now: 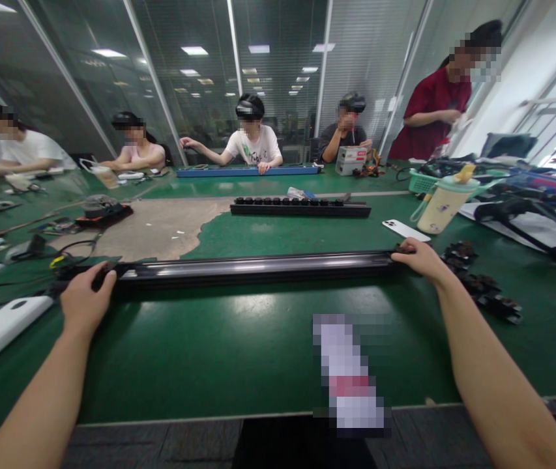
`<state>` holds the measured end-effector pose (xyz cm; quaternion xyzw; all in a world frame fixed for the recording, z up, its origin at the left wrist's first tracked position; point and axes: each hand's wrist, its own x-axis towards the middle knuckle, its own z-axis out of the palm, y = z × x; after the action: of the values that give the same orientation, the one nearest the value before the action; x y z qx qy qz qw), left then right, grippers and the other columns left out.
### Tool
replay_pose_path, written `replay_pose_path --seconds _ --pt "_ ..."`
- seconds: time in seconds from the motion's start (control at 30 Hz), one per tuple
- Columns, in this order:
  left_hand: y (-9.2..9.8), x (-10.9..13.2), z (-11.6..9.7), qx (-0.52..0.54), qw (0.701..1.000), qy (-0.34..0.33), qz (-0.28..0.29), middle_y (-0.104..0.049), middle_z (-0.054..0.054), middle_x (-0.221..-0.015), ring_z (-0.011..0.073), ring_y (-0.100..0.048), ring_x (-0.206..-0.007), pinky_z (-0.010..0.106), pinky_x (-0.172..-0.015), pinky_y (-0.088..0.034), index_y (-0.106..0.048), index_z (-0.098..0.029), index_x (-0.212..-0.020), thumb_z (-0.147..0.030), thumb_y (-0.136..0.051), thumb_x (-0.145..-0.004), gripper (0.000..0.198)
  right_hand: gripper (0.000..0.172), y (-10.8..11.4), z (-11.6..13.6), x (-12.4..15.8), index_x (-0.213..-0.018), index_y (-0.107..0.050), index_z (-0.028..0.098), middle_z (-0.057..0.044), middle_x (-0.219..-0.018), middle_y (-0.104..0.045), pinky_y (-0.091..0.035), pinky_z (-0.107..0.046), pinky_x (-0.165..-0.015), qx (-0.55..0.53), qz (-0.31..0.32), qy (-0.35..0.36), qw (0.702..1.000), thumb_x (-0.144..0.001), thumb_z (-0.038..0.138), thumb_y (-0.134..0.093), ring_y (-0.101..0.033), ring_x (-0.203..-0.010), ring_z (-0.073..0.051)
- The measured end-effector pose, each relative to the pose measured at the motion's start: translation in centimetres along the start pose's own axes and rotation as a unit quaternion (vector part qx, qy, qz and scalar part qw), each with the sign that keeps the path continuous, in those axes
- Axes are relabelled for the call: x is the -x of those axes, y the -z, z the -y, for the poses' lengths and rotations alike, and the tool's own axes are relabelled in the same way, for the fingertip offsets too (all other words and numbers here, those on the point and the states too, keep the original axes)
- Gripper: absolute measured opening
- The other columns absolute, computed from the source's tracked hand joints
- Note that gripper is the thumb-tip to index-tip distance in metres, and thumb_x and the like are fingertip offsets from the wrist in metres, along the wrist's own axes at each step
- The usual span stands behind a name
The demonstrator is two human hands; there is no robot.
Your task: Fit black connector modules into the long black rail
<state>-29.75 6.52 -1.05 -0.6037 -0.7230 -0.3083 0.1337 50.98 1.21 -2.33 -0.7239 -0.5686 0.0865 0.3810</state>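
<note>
I have the left hand gripping one end of a long, glossy black bar and the right hand pinching the other; the bar spans my view just below centre, from between eight and nine o'clock to three. Under it spreads a glossy green tabletop, with a ragged-edged beige patch at nine o'clock. Dark glass panels rise at twelve; a standing person in dark red is at two.
</note>
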Motion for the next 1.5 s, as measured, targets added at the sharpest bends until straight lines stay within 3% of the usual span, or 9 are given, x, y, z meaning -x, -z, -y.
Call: replay_pose_path --seconds 0.4,0.9,1.2,1.5 --pt "0.0 0.1 -0.1 -0.006 1.000 0.005 0.003 -0.062 0.015 -0.131 0.0300 -0.055 -0.121 0.044 -0.106 -0.041 -0.057 -0.015 -0.138 -0.061 -0.038 -0.092 0.068 0.039 0.0 -0.4 0.0 -0.073 -0.053 0.024 -0.001 -0.073 -0.057 -0.040 -0.034 -0.068 -0.017 -0.026 -0.051 0.998 -0.055 0.054 -0.069 -0.051 -0.072 -0.021" --pt "0.3 0.3 -0.4 0.000 1.000 0.004 0.002 -0.061 0.014 -0.132 0.0282 -0.055 -0.121 0.043 -0.108 -0.040 -0.058 -0.015 -0.137 -0.058 -0.040 -0.092 0.064 0.035 0.1 -0.5 0.0 -0.073 -0.053 0.024 -0.001 -0.075 -0.058 -0.043 -0.037 -0.074 0.003 -0.020 -0.020 1.000 -0.059 0.051 -0.069 -0.054 -0.077 -0.023" --pt "0.4 0.4 -0.8 0.006 1.000 0.006 0.000 -0.061 0.014 -0.132 0.0294 -0.055 -0.122 0.043 -0.108 -0.040 -0.058 -0.016 -0.136 -0.058 -0.041 -0.092 0.064 0.033 0.0 -2.1 -0.4 -0.079 -0.058 0.022 -0.006 -0.093 -0.070 -0.047 -0.043 -0.084 -0.030 -0.010 -0.012 0.999 -0.060 0.047 -0.071 -0.060 -0.087 -0.025" --pt "0.5 0.3 -0.8 0.006 1.000 -0.001 0.002 -0.062 0.015 -0.131 0.0288 -0.056 -0.122 0.042 -0.108 -0.040 -0.058 -0.014 -0.137 -0.058 -0.040 -0.092 0.065 0.031 0.3 -1.5 -0.2 -0.077 -0.058 0.022 -0.006 -0.090 -0.069 -0.047 -0.042 -0.083 -0.027 -0.003 0.003 1.000 -0.062 0.046 -0.069 -0.061 -0.086 -0.026"
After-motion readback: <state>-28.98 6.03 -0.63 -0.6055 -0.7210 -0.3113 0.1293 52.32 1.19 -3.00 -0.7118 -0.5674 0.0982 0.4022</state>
